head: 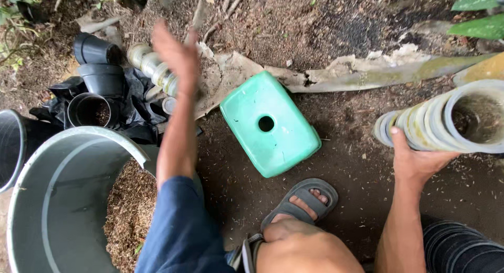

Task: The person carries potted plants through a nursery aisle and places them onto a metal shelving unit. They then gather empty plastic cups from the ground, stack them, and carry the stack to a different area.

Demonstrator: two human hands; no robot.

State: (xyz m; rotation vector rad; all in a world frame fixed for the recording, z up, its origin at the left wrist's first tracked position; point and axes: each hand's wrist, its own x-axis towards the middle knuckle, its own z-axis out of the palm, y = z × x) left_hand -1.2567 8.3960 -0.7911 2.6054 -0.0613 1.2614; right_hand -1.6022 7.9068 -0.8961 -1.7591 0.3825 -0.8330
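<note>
My left hand (176,52) is raised with its fingers spread, holding nothing, just in front of a stack of clear plastic cups (152,67) lying on the ground. My right hand (417,160) grips a long stack of nested clear plastic cups (446,121) held sideways, its open mouth toward me with some soil inside. A green plastic stool (269,123) with a round hole in its top stands between the two hands. My sandalled foot (302,202) rests just below it.
A large grey bucket (52,199) lies tilted at lower left, with brown husk mix (128,215) inside. Black plastic pots (97,68) and black bags lie behind it. A torn piece of pale sheeting (367,73) crosses the soil. Green leaves (480,13) hang at upper right.
</note>
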